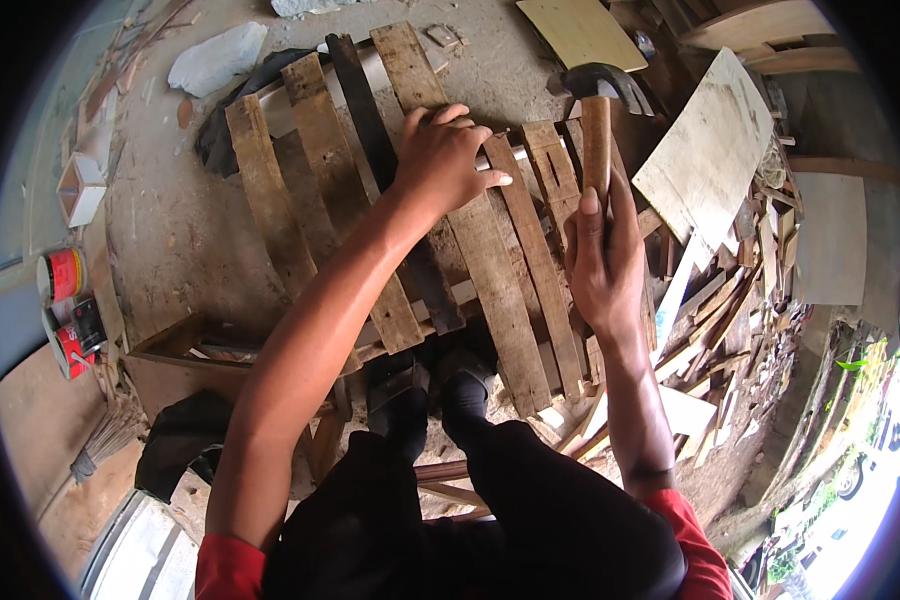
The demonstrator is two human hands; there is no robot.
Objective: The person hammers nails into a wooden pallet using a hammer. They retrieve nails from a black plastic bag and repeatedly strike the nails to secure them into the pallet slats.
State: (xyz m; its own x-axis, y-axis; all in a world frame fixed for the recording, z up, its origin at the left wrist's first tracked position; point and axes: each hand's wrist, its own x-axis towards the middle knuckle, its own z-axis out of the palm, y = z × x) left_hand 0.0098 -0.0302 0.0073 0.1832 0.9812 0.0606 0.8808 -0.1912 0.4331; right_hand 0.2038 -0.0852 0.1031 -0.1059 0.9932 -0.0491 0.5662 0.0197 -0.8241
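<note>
A pallet of weathered wooden slats (pixel 315 150) lies on the dusty floor in front of me. My left hand (pixel 445 155) rests palm down on the slats near the pallet's middle, fingers bent and pressing on a plank. My right hand (pixel 602 265) is closed around the wooden handle of a claw hammer (pixel 597 105), its dark metal head raised above the pallet's right end. My dark shoes stand on the near slats below my arms.
A heap of wood offcuts and pale boards (pixel 715 155) fills the right side. Red and white tins (pixel 62 275) stand at the left, with a small white box (pixel 80 188) farther back. A dark cloth (pixel 180 435) lies at lower left.
</note>
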